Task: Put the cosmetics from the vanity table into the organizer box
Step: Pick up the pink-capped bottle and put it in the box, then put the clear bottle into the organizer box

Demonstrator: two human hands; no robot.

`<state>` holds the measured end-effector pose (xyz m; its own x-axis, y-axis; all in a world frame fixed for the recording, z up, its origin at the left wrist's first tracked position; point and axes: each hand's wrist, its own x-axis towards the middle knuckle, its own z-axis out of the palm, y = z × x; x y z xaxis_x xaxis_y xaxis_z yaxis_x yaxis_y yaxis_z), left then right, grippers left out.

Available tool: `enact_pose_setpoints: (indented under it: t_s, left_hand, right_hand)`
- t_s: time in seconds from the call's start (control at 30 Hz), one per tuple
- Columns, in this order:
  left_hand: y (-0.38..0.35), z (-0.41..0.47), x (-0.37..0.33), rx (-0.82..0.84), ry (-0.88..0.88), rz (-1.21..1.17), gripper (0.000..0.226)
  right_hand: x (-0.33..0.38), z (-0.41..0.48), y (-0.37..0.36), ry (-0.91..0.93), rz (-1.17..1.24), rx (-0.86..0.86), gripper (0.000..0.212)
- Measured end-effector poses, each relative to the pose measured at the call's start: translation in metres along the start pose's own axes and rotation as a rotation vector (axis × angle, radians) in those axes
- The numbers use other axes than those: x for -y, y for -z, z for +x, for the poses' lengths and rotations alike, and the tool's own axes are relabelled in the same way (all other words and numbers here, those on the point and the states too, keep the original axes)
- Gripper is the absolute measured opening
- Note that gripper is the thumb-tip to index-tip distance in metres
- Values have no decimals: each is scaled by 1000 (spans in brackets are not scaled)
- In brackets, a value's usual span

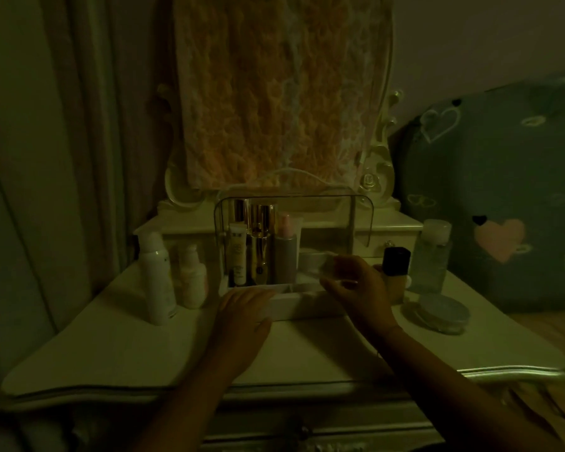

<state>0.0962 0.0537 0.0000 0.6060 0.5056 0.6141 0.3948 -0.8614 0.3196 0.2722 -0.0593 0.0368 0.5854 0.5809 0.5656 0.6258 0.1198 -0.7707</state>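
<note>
The organizer box (294, 306) stands mid-table, white-based with a raised clear lid (356, 223). Inside on its left stand a small white tube (237, 254), a gold bottle (261, 246) and a grey bottle with a pink cap (286, 252). My right hand (359, 287) hovers over the box's right half, shut on a small clear jar (331, 265). My left hand (242, 316) rests flat against the box's front left corner. Left of the box stand a tall white spray bottle (157, 278) and a small pump bottle (193, 278). To the right are a black-capped bottle (396, 261), a clear bottle (429, 256) and a round compact (442, 309).
The vanity table (111, 347) has a curved front edge. A mirror draped with lace cloth (274, 93) rises behind the box, above small drawers (388, 238). Curtains (46, 158) hang at left. A heart-patterned cushion (503, 197) stands at right.
</note>
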Motion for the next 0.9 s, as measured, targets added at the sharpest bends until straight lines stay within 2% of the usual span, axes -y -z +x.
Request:
enact_pose_setpoints:
  t_s: [0.1,0.3,0.43,0.63,0.7,0.9]
  left_hand:
    - [-1,0,0,5,16,12,46]
    - [-2,3,-1,31,48,38,47]
    - [-4,6,-10,70,70,105,49]
    - [-23,14,-41,193,56,81,53]
    - [-28,13,-44,183,34,106,55]
    - [-31,11,-41,165,7,127,58]
  right_hand:
    - [-9,-8,14,44,-97,31,41]
    - [-17,-18,20,129,-337,197,34]
    - [-16,-18,19,140,-368,188,35]
    - [-20,-20,20,119,-341,188,36]
    - [-19,-21,24,104,-261,102,37]
    - [-24,-12,65,186,-166,-328,37]
